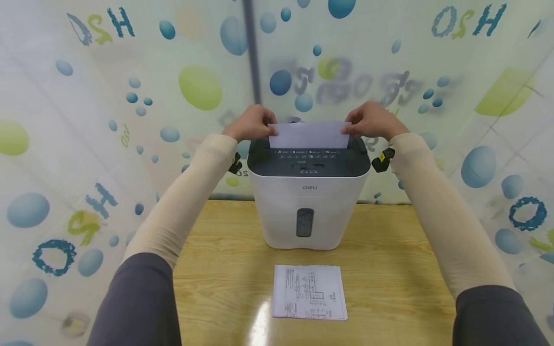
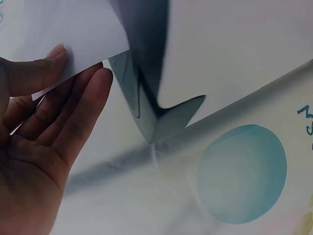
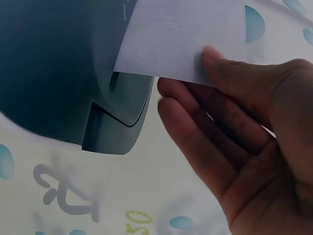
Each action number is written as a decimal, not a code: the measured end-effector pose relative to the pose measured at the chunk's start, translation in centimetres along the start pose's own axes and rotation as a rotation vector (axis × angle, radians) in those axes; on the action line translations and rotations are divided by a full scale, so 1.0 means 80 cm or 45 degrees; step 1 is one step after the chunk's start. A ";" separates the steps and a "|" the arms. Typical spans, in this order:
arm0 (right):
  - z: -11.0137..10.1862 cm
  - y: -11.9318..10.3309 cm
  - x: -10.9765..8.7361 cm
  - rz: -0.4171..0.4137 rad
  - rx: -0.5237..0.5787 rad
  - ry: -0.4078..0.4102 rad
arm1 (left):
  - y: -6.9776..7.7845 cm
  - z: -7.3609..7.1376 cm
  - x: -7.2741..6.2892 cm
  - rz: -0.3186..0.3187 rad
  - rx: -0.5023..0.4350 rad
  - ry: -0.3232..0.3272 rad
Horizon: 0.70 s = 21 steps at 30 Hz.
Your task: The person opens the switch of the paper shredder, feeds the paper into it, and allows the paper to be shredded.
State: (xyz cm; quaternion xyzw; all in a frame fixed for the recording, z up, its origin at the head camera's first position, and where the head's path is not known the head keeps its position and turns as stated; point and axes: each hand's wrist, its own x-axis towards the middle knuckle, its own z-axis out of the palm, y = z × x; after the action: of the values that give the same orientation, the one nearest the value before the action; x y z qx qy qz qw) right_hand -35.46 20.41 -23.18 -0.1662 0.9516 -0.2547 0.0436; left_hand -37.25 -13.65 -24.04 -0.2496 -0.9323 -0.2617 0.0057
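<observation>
Here's the shredder (image 1: pixel 281 211), papers (image 1: pixel 309 292) at its six o'clock, and the sheet (image 1: pixel 309 135) up at twelve, its visible length running nine to three, lower edge meeting the dark top (image 1: pixel 277 166). Left hand (image 1: pixel 252 124) pinches one end, sheet towards three; right hand (image 1: pixel 374 121) pinches the other, sheet towards nine; neither's nearer!

a white rectangular sheet of paper (image 1: pixel 309 135) stands nearly upright, its lower edge at the dark grey top of a white plastic paper shredder (image 1: pixel 309 198). the shredder stands upright, "deli" lettering above its dark front window.
</observation>
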 end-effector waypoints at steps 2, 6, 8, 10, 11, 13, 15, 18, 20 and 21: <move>0.002 0.001 0.002 0.000 -0.046 -0.028 | -0.001 0.003 0.000 -0.005 0.020 -0.025; 0.004 -0.002 0.004 0.010 -0.089 -0.074 | 0.000 0.007 0.000 -0.005 0.084 -0.087; 0.005 -0.006 0.003 0.008 -0.105 -0.090 | 0.001 0.008 0.001 0.000 0.118 -0.123; 0.005 -0.011 0.002 0.000 -0.107 -0.103 | 0.004 0.008 0.001 -0.007 0.128 -0.157; 0.005 -0.014 0.001 -0.006 -0.114 -0.109 | 0.005 0.008 0.001 -0.015 0.128 -0.174; 0.005 -0.019 0.000 -0.021 -0.125 -0.119 | 0.008 0.006 0.001 -0.037 0.115 -0.205; 0.005 -0.022 -0.001 -0.031 -0.131 -0.129 | 0.010 0.003 0.001 -0.056 0.096 -0.226; 0.006 -0.025 -0.001 -0.030 -0.117 -0.147 | 0.013 -0.001 0.000 -0.072 0.077 -0.223; 0.007 -0.025 0.000 -0.029 -0.103 -0.159 | 0.013 -0.003 -0.002 -0.082 0.078 -0.202; 0.008 -0.026 -0.001 -0.027 -0.097 -0.161 | 0.012 -0.004 -0.003 -0.087 0.082 -0.187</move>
State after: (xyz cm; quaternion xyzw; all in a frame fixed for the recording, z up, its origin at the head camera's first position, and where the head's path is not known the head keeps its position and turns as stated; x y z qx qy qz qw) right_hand -34.70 18.45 -22.71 -0.1937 0.9541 -0.2078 0.0947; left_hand -36.60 -13.22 -23.35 -0.2360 -0.9460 -0.2128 -0.0635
